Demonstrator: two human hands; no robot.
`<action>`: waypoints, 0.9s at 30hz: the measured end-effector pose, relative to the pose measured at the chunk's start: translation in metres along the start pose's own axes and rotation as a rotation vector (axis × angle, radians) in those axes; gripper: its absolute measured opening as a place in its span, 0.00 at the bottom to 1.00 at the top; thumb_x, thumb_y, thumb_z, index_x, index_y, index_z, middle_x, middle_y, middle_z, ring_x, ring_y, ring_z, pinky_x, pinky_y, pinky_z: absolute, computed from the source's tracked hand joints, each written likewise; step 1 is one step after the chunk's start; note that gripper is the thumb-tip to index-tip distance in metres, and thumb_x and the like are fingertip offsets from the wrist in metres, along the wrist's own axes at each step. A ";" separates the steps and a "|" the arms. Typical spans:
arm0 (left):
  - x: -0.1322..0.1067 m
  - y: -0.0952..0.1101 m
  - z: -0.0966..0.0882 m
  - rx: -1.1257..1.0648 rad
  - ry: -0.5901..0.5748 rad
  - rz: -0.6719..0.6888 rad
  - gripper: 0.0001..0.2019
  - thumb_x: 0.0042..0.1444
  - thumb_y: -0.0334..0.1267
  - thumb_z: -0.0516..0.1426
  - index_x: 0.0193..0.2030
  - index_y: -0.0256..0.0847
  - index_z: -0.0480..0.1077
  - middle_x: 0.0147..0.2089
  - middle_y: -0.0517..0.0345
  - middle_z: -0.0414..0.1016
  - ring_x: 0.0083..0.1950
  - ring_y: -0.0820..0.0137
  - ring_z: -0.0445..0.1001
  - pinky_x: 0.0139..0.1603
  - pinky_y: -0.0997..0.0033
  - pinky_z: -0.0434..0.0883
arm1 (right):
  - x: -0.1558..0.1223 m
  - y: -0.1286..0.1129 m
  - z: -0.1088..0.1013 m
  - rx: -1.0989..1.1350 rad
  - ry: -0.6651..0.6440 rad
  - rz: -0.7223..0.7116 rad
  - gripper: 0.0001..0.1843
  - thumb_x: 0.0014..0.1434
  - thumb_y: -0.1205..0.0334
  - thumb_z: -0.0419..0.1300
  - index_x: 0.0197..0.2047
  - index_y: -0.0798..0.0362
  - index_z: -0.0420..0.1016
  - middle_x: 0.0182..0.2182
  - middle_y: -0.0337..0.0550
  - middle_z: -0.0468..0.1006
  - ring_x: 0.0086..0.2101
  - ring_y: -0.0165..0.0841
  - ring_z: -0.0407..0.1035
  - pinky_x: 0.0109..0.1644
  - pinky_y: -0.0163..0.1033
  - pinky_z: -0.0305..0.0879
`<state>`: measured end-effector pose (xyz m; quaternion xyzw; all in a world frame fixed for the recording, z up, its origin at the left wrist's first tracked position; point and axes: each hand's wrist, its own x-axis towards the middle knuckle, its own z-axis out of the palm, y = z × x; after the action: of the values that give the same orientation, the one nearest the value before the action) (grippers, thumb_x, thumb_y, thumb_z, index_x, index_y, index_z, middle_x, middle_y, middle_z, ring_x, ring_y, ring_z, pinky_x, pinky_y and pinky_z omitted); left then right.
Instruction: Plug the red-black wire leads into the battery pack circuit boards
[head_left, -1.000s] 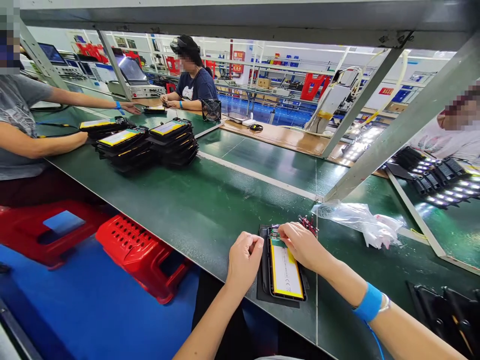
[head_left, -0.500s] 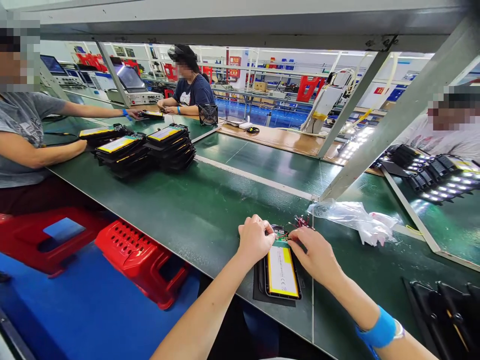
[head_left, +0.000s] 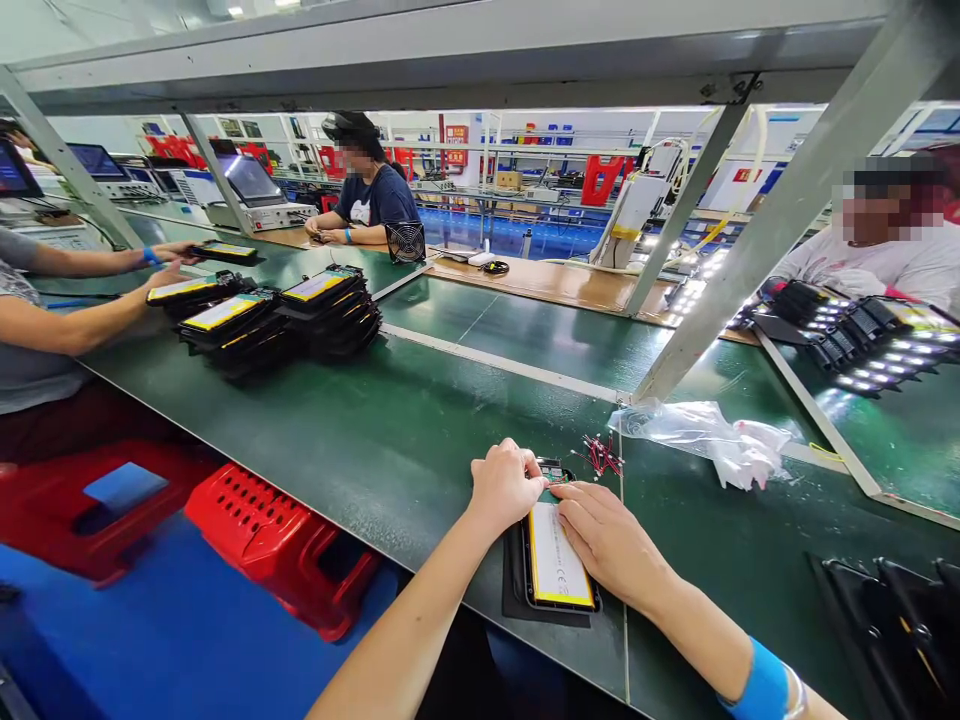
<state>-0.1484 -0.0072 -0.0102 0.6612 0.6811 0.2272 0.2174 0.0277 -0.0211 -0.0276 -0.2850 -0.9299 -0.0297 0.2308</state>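
Observation:
A flat black device casing (head_left: pixel 598 603) lies on a dark pad (head_left: pixel 514 605) near the bench's front edge. In it sits a white battery pack (head_left: pixel 555 560) with yellow edges, and a green circuit board (head_left: pixel 553 475) at the far end. My left hand (head_left: pixel 504 485) is closed in a pinch at the board's left side; what its fingertips hold is too small to make out. Across the battery's upper right lies my right hand (head_left: pixel 611 535), fingers stretched out and fingertips at the board. A small heap of red and black wires (head_left: pixel 600 455) rests just beyond.
A clear plastic bag (head_left: pixel 697 430) lies beyond my right hand. Black casings (head_left: pixel 892 630) stand at the lower right. Stacked battery devices (head_left: pixel 330 310) sit left, beside a co-worker's hands (head_left: pixel 169 265). A slanted metal post (head_left: pixel 780 220) rises at right; red stools (head_left: pixel 270 540) stand below.
My right hand has gone from a pinch above the board to lying with stretched fingers over the battery's upper part. My left hand stays at the board. The left co-worker's near hand has lifted.

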 end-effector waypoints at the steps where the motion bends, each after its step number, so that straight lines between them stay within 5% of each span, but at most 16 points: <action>1: 0.000 0.000 0.000 0.003 -0.005 0.000 0.05 0.49 0.42 0.60 0.27 0.45 0.72 0.40 0.60 0.70 0.47 0.63 0.69 0.44 0.60 0.62 | -0.001 0.000 0.001 -0.007 0.003 0.000 0.08 0.64 0.69 0.49 0.36 0.56 0.68 0.47 0.50 0.75 0.48 0.40 0.67 0.53 0.49 0.67; 11: 0.006 0.000 -0.002 0.041 -0.070 0.019 0.06 0.50 0.42 0.57 0.27 0.44 0.71 0.39 0.60 0.70 0.43 0.66 0.70 0.41 0.63 0.62 | 0.001 0.003 0.002 -0.058 -0.067 -0.076 0.09 0.62 0.73 0.49 0.37 0.58 0.70 0.44 0.52 0.75 0.47 0.42 0.67 0.53 0.50 0.68; 18: 0.009 0.008 -0.007 0.090 -0.122 0.039 0.04 0.49 0.34 0.54 0.26 0.43 0.69 0.37 0.60 0.71 0.41 0.66 0.71 0.42 0.63 0.64 | 0.002 0.005 0.006 -0.111 -0.120 -0.082 0.08 0.61 0.73 0.51 0.36 0.59 0.71 0.43 0.51 0.76 0.47 0.42 0.68 0.54 0.50 0.67; 27: 0.012 0.007 -0.016 0.075 -0.189 0.013 0.05 0.50 0.42 0.57 0.28 0.45 0.71 0.39 0.63 0.73 0.41 0.67 0.72 0.43 0.64 0.65 | 0.002 0.007 0.004 -0.141 -0.096 -0.130 0.08 0.62 0.72 0.51 0.38 0.58 0.71 0.46 0.52 0.75 0.48 0.42 0.67 0.54 0.50 0.68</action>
<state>-0.1526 0.0051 0.0067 0.6917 0.6614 0.1396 0.2542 0.0283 -0.0132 -0.0308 -0.2408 -0.9519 -0.0965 0.1629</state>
